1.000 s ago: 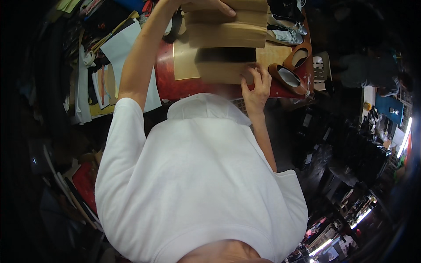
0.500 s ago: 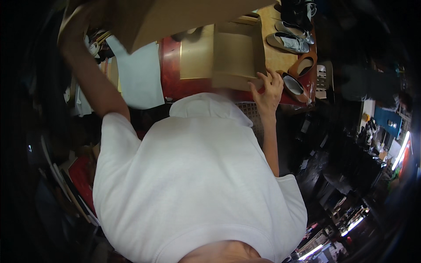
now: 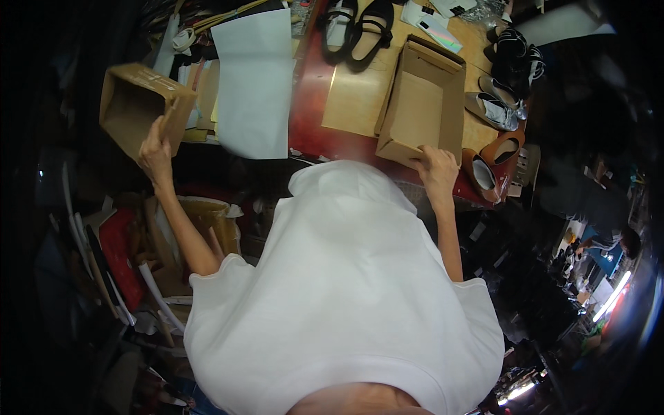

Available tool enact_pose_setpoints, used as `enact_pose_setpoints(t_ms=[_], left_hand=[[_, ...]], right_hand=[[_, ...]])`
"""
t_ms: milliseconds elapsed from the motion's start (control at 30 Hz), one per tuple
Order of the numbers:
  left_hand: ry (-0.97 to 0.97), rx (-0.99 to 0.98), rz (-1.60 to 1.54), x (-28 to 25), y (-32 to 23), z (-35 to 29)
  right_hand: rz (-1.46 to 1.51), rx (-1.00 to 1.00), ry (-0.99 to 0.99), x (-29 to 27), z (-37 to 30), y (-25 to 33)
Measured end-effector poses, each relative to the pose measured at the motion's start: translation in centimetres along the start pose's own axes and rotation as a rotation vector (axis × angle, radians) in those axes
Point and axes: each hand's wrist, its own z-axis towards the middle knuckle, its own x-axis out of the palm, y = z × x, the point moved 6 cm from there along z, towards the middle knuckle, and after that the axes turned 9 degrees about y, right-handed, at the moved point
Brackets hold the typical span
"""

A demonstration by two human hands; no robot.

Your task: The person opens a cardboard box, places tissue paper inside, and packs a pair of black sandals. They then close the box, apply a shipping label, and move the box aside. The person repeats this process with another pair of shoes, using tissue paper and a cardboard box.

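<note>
On the table in front of me an open, hollow brown cardboard shoebox (image 3: 422, 104) lies with its inside showing. My right hand (image 3: 439, 169) is closed on its near rim. Out to the left, my left hand (image 3: 156, 149) grips the edge of another brown cardboard piece (image 3: 149, 83), hollow and tilted; whether it is a box or a lid I cannot tell. It hangs beside a stack of papers, apart from the table. A pair of orange-brown shoes (image 3: 484, 173) sits just right of my right hand.
Black strap shoes (image 3: 370, 34) stand at the far side, with a phone (image 3: 440, 33) to their right. Silver shoes (image 3: 494, 107) and black laced shoes (image 3: 512, 55) line the table's right side. A white sheet (image 3: 254, 83) covers the left part. Bins and boards (image 3: 124, 242) crowd my lower left.
My left hand has brought the cardboard piece down and left from high in front of me. My right hand, earlier with fingers spread beside the shoebox, has closed on its near rim.
</note>
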Motion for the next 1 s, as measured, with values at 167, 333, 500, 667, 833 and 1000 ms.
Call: enact_pose_setpoints(t_ms=[167, 333, 500, 667, 833, 1000], left_hand=[[0.121, 0.092, 0.095, 10.0, 7.1, -2.0], [0.782, -0.186, 0.171, 21.5, 11.3, -3.0], [0.775, -0.277, 0.100, 22.9, 10.8, -0.6], [0.331, 0.006, -0.598, 18.3, -2.8, 4.1], [0.732, 0.275, -1.227, 18.1, -29.5, 3.8], [0.782, 0.437, -1.114, 14.7, -42.9, 3.1]], right_hand=[[-0.016, 0.033, -0.010, -0.4, -0.8, 0.0], [0.007, -0.006, -0.028, -1.6, -1.2, -0.5], [0.133, 0.056, -0.112, -3.3, -2.9, -1.0], [0.370, 0.201, -0.147, -3.3, -3.7, -1.7], [0.400, 0.187, -0.171, -3.5, -3.9, -1.2], [0.415, 0.149, -0.156, -4.0, -5.2, -0.8]])
